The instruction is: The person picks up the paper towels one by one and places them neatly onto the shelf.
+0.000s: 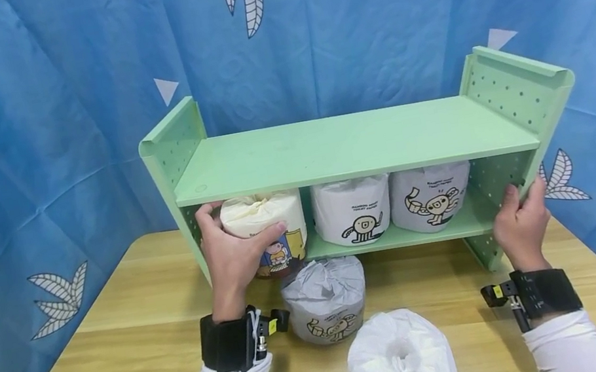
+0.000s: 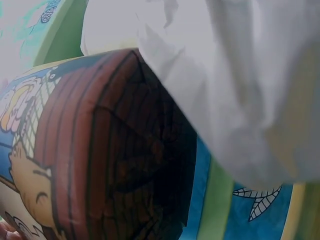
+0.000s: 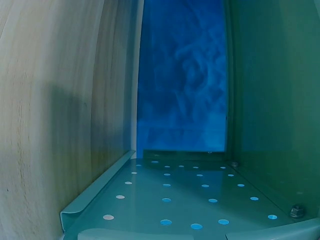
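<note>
At the left end of the green shelf rack (image 1: 353, 146), my left hand (image 1: 232, 247) grips a cream toilet paper roll (image 1: 262, 212) with a colourful cartoon print. In the left wrist view the brown-printed bottom of this toilet paper roll (image 2: 75, 145) is tilted into sight. To its right, two white wrapped rolls (image 1: 353, 209) (image 1: 431, 195) stand side by side on the lower shelf. My right hand (image 1: 522, 223) holds the front edge of the rack's right side panel (image 1: 514, 88), thumb inside. Its perforated face (image 3: 182, 200) fills the lower right wrist view.
A greyish wrapped roll (image 1: 327, 304) stands on the wooden table (image 1: 123, 350) in front of the rack. Nearer to me is another white roll (image 1: 401, 361). Behind everything hangs a blue curtain (image 1: 365, 21) with leaf prints.
</note>
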`<move>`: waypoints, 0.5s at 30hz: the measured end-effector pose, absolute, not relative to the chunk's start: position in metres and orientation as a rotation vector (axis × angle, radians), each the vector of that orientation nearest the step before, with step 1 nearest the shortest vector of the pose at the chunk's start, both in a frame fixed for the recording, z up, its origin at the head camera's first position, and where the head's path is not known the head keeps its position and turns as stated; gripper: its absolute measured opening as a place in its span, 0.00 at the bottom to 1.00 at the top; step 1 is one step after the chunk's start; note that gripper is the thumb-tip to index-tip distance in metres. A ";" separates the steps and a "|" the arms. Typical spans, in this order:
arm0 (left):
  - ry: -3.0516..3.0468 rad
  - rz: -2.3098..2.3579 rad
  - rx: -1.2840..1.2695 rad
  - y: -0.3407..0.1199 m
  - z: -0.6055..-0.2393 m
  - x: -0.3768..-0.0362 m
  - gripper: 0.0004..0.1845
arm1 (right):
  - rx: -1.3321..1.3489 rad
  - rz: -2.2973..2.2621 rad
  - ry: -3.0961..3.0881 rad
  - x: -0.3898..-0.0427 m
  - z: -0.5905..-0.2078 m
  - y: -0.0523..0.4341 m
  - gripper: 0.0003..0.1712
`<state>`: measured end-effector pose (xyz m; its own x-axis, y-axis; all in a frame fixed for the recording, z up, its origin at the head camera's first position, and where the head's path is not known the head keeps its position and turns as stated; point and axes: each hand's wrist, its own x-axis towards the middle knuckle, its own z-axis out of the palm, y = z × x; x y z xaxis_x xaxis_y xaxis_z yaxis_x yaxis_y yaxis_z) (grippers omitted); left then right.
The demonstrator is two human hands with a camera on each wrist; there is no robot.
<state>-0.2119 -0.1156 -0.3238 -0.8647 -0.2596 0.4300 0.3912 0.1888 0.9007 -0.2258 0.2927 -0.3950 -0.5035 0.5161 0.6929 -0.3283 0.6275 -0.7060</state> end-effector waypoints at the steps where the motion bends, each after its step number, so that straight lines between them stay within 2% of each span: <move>1: -1.975 -1.727 -0.125 -0.116 -0.323 -0.213 0.53 | -0.149 1.033 -1.828 -0.226 -0.395 0.293 0.26; 15: -2.058 -1.708 -0.096 -0.110 -0.322 -0.223 0.58 | -0.148 1.014 -1.832 -0.227 -0.396 0.294 0.26</move>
<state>-0.2231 -0.1104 -0.3224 -0.8914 -0.2343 0.3880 0.3383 0.2260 0.9135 -0.2270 0.2936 -0.3962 -0.4966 0.5093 0.7028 -0.3247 0.6419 -0.6947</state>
